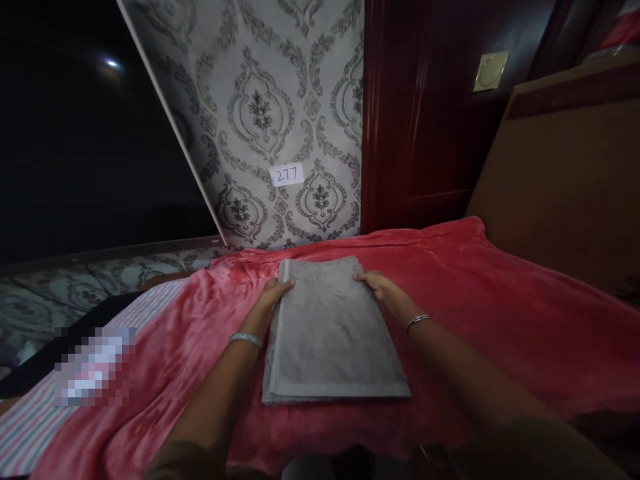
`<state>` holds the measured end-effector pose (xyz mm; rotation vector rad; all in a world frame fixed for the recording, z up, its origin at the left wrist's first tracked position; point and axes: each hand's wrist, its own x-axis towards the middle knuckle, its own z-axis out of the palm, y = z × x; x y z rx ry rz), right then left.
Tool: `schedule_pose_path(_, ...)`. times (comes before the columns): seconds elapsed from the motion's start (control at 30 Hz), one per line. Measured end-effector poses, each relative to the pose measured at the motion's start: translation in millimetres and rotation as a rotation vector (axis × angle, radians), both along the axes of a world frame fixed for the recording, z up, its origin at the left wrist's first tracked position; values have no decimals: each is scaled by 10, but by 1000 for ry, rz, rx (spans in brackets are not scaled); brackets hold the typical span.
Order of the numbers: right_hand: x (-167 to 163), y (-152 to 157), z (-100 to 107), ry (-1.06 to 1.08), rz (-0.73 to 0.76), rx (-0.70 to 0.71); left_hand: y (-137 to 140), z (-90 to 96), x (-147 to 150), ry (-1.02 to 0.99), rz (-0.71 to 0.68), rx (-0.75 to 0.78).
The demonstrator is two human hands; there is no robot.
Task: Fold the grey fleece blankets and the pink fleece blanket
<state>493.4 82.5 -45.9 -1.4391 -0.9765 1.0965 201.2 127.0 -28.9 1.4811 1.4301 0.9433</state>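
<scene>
A grey, plush-looking folded cloth (pixel 333 327) lies over the red blanket in the middle of the view, its shape a flat rectangle with a paler hem along the near and left edges. My left hand (pixel 274 292) grips its upper left side, thumb on top and the other fingers mostly hidden beneath. On the opposite side, my right hand (pixel 376 283) holds the upper right edge in the same way, thumb lying on the cloth. Both hands are closed on it. Whether the cloth rests fully on the blanket or is slightly lifted, I cannot tell.
A red blanket (pixel 500 327) covers the surface, with a striped cloth (pixel 150 303) at the left. A large dark screen (pixel 100 147) stands at the left, a cardboard sheet (pixel 565 187) at the right. Behind are patterned wallpaper (pixel 260 113) and a paper label (pixel 287 175) reading 277.
</scene>
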Motion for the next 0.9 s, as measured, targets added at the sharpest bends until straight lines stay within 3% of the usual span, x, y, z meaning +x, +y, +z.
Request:
schedule_pose_path(0.1, 39, -38, 355, 11, 6, -13, -32, 293, -39, -140, -35, 39)
schedule_pose_path(0.2, 118, -24, 896, 30, 2, 97, 6, 783, -66, -258, -58, 224)
schedule_pose_path(0.33, 237, -112, 1608, -99, -24, 590, -21, 1497, -67, -345, -106, 645)
schedule_pose_path(0.4, 265, -292, 1730, -240, -51, 834, -150, 1653, -96, -281, -112, 794)
schedule_pose_path(0.47, 261, -572, 1572, -379, -78, 933, -356, 1544, -175, -157, -113, 890)
schedule_pose_path(0.57, 224, -1109, 829, -578, -37, 891, -760, 894, -397, 73, -120, 939)
schedule_pose_path(0.63, 212, -1484, 173, -690, 107, 823, -1049, 320, -587, 266, -169, 806)
schedule_pose_path(0.67, 217, -1656, -134, -744, 214, 749, -1182, 60, -681, 386, -268, 696)
schedule_pose_path(0.73, 256, -1931, -610, -801, 337, 636, -1385, -311, -841, 520, -385, 556)
schedule_pose_path(0.8, 315, -2069, -828, -817, 367, 563, -1472, -437, -929, 571, -412, 499)
schedule_pose_path(0.9, 339, -2024, -710, -850, 304, 509, -1456, -279, -867, 616, -339, 505)
